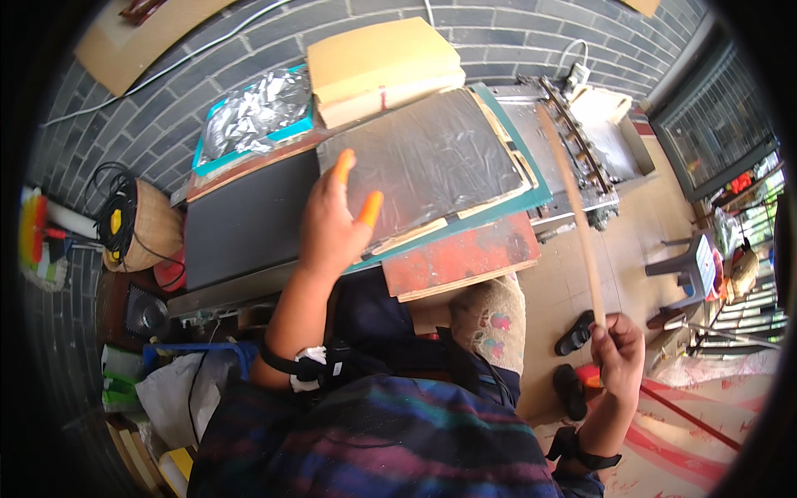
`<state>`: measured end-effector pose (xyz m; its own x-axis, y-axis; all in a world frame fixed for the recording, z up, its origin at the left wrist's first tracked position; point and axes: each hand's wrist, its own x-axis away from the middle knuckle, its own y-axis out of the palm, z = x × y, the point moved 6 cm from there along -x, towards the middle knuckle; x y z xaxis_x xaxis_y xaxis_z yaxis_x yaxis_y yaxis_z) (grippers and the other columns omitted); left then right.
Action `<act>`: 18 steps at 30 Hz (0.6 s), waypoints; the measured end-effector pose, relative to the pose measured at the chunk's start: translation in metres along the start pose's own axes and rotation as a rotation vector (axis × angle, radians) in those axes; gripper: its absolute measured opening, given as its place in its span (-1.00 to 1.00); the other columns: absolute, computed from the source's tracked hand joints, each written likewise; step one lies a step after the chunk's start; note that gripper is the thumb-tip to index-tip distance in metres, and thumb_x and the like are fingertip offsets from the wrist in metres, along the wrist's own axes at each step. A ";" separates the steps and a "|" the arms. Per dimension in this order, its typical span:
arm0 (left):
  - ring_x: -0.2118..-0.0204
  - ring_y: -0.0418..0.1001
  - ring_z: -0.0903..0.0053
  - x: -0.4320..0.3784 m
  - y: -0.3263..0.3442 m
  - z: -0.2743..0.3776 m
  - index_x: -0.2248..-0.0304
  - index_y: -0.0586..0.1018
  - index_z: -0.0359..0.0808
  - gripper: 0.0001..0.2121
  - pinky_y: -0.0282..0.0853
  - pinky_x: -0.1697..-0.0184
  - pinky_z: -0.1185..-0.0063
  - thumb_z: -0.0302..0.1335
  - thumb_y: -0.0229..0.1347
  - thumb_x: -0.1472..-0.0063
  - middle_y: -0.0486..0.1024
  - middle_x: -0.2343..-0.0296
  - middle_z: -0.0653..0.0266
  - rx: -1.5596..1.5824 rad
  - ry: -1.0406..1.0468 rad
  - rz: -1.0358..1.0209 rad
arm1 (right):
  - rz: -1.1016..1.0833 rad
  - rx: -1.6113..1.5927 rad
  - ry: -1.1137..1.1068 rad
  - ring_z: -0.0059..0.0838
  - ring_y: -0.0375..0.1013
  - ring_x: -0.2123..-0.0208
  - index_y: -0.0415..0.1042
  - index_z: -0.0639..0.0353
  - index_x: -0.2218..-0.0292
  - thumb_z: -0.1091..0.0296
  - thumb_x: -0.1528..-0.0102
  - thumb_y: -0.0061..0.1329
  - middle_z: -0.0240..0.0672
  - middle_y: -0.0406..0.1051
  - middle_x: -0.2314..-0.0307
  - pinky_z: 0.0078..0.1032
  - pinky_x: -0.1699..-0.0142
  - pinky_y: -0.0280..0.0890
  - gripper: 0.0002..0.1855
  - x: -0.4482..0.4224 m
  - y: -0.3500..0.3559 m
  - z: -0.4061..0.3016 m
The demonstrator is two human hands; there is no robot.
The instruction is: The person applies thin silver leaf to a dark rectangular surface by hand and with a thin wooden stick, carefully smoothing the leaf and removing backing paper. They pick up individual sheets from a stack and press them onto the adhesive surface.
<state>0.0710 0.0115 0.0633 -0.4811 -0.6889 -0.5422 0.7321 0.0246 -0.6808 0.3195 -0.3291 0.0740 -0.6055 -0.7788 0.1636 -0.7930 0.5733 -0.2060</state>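
Observation:
My left hand (336, 215) wears orange finger cots on two fingers, the thumb among them. Its fingers are spread over the left edge of a flat stack covered in dark plastic film (429, 155); I cannot tell whether they touch it. Pinched at its lower end, a long thin wooden strip (576, 205) rises from my right hand (618, 358), out beyond the table's right side. Beneath the film-covered stack lies a green corrugated sheet (526, 177). A worn red board (461, 255) juts out under that, towards my lap.
A black flat surface (249, 218) lies left of the stack. Behind stand a cardboard box (383, 59) and a turquoise tray (289, 132) of crumpled film. A metal machine (573, 137) with a rail stands right. Sandals (574, 333) and a plastic stool (691, 267) are on the floor.

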 end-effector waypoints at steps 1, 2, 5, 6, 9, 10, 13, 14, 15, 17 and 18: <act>0.00 0.35 0.10 -0.001 -0.003 -0.022 -0.08 0.24 -0.41 -0.39 0.25 -0.07 0.37 -0.36 0.19 -0.08 0.37 0.05 -0.08 -0.076 -0.106 0.007 | 0.034 0.033 -0.061 -0.78 0.18 0.64 0.36 0.30 0.40 0.42 -0.18 -0.08 -0.54 0.26 0.66 -0.76 0.53 0.06 -0.86 -0.013 0.003 -0.005; 0.01 0.36 0.13 -0.001 -0.004 -0.046 -0.09 0.22 -0.42 -0.38 0.25 -0.07 0.38 -0.34 0.17 -0.10 0.36 0.03 -0.08 -0.085 -0.279 -0.014 | 0.045 0.070 -0.149 -0.77 0.20 0.60 0.36 0.30 0.41 0.44 -0.17 -0.08 -0.54 0.28 0.64 -0.75 0.49 0.09 -0.87 -0.030 0.006 -0.007; 0.06 0.43 0.27 -0.004 -0.015 -0.062 -0.12 0.18 -0.45 -0.33 0.32 0.00 0.43 -0.27 0.15 -0.12 0.39 0.04 -0.04 -0.047 -0.547 -0.159 | 0.034 0.208 -0.321 -0.70 0.27 0.48 0.36 0.32 0.42 0.50 -0.14 -0.09 -0.42 0.39 0.49 -0.68 0.36 0.20 -0.90 -0.086 0.016 -0.021; 0.11 0.45 0.30 -0.001 -0.014 -0.067 -0.12 0.18 -0.46 -0.32 0.34 0.03 0.44 -0.25 0.16 -0.12 0.41 0.07 -0.03 -0.013 -0.553 -0.181 | 0.023 0.217 -0.424 -0.64 0.31 0.46 0.36 0.34 0.40 0.51 -0.13 -0.08 -0.34 0.42 0.41 -0.64 0.34 0.23 -0.92 -0.105 0.026 -0.027; 0.26 0.52 0.33 0.013 -0.006 -0.076 -0.10 0.21 -0.49 -0.31 0.40 0.15 0.49 -0.22 0.18 -0.11 0.50 0.19 -0.02 0.117 -0.516 -0.188 | 0.009 0.364 -0.645 -0.44 0.41 0.40 0.37 0.39 0.34 0.53 -0.09 -0.07 -0.09 0.44 0.23 -0.51 0.29 0.30 -0.90 -0.148 0.058 -0.054; 0.26 0.52 0.33 0.015 -0.003 -0.075 -0.10 0.20 -0.49 -0.30 0.40 0.16 0.50 -0.22 0.18 -0.11 0.51 0.20 -0.03 0.148 -0.523 -0.182 | 0.028 0.367 -0.555 -0.33 0.45 0.38 0.39 0.40 0.34 0.52 -0.07 -0.07 -0.09 0.44 0.21 -0.48 0.28 0.32 -0.88 -0.157 0.068 -0.059; 0.28 0.53 0.34 0.014 0.001 -0.073 -0.09 0.21 -0.50 -0.30 0.41 0.20 0.51 -0.22 0.19 -0.11 0.51 0.23 -0.04 0.230 -0.542 -0.151 | 0.014 0.519 -0.497 -0.25 0.42 0.44 0.39 0.36 0.39 0.48 -0.07 -0.08 -0.08 0.43 0.46 -0.42 0.34 0.29 -0.89 -0.173 0.086 -0.069; 0.29 0.53 0.35 0.012 0.004 -0.075 -0.09 0.21 -0.50 -0.30 0.41 0.20 0.52 -0.22 0.19 -0.11 0.51 0.23 -0.04 0.253 -0.552 -0.146 | 0.040 0.482 -0.713 -0.21 0.37 0.55 0.36 0.35 0.45 0.46 -0.07 -0.08 -0.07 0.37 0.60 -0.39 0.41 0.24 -0.87 -0.173 0.088 -0.071; 0.29 0.53 0.35 0.014 0.007 -0.081 -0.09 0.21 -0.50 -0.31 0.41 0.21 0.52 -0.22 0.19 -0.10 0.51 0.23 -0.04 0.270 -0.573 -0.138 | 0.041 0.483 -0.646 -0.21 0.35 0.58 0.34 0.35 0.47 0.46 -0.07 -0.08 -0.08 0.36 0.62 -0.39 0.43 0.23 -0.87 -0.174 0.088 -0.070; 0.29 0.53 0.36 0.007 0.012 -0.093 -0.09 0.21 -0.50 -0.31 0.41 0.21 0.52 -0.21 0.19 -0.11 0.51 0.23 -0.03 0.311 -0.541 -0.124 | 0.051 0.487 -0.508 -0.22 0.30 0.64 0.31 0.35 0.50 0.46 -0.07 -0.08 -0.08 0.34 0.65 -0.39 0.46 0.21 -0.84 -0.171 0.084 -0.068; 0.29 0.53 0.36 0.001 0.014 -0.096 -0.09 0.21 -0.49 -0.31 0.40 0.21 0.52 -0.21 0.19 -0.11 0.51 0.23 -0.03 0.335 -0.526 -0.117 | 0.000 0.510 -0.417 -0.60 0.27 0.55 0.36 0.34 0.45 0.46 -0.12 -0.10 -0.33 0.30 0.65 -0.58 0.41 0.20 -0.86 -0.165 0.080 -0.064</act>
<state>0.0343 0.0807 0.0062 -0.3279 -0.9393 -0.1009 0.8414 -0.2418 -0.4833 0.3514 -0.1382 0.0926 -0.4479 -0.8708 -0.2029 -0.5998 0.4609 -0.6540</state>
